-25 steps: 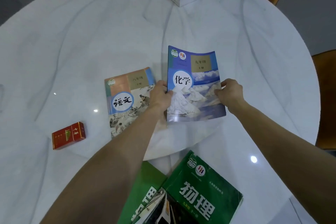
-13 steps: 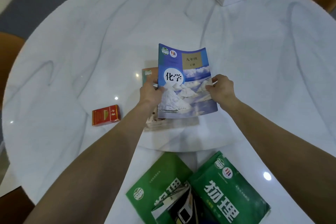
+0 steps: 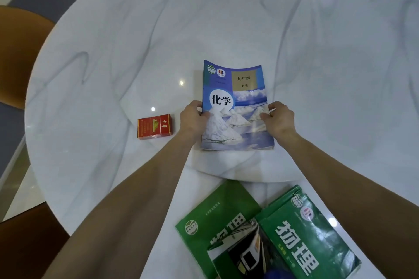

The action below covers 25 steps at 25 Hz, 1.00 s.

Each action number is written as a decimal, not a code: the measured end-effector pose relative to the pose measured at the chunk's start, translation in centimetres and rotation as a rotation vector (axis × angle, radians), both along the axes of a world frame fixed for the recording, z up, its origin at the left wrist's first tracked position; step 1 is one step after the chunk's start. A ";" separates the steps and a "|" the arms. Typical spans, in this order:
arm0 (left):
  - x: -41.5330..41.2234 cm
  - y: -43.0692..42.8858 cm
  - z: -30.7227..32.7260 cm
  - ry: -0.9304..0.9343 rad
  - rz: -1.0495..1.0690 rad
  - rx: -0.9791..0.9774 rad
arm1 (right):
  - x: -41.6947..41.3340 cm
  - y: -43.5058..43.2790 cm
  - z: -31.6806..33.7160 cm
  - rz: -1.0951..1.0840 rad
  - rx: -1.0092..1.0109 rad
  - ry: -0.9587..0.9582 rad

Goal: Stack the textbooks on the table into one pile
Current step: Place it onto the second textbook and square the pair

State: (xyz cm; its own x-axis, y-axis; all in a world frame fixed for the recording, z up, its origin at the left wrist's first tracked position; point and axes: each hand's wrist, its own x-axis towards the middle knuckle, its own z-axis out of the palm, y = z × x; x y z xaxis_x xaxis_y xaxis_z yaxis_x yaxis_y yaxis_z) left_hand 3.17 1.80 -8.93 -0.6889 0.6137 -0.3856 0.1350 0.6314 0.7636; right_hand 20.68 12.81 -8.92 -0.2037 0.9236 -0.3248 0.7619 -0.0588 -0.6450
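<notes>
Both hands clamp the blue chemistry textbook by its side edges, the left hand on the spine side and the right hand opposite, thumbs on the cover. Just left of the grip lies a red packet. Nearer the person, two green physics textbooks overlap on the white marble table.

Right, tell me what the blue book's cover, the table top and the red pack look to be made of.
Blue book: glossy paper softcover, seemingly; its top edge curves and the cover shows sheen. Table top: polished marble or a marble-look slab, white with grey veins and bright light spots; which one cannot be told. Red pack: thin printed card, likely film-wrapped, given its shine.
</notes>
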 end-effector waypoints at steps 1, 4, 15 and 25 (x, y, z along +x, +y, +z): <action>0.1 -0.1 -0.2 0.041 -0.028 -0.011 | 0.1 -0.1 -0.2 0.002 0.008 -0.010; 0.5 -0.4 -1.1 0.234 -0.155 -0.103 | 0.5 -0.1 -0.6 0.024 0.036 -0.084; 1.1 0.1 -2.0 0.360 -0.249 -0.259 | 0.1 -0.2 -0.8 0.008 0.076 -0.132; 2.2 -0.8 0.2 0.488 -0.264 -0.238 | 1.5 -1.0 0.6 0.080 0.045 -0.216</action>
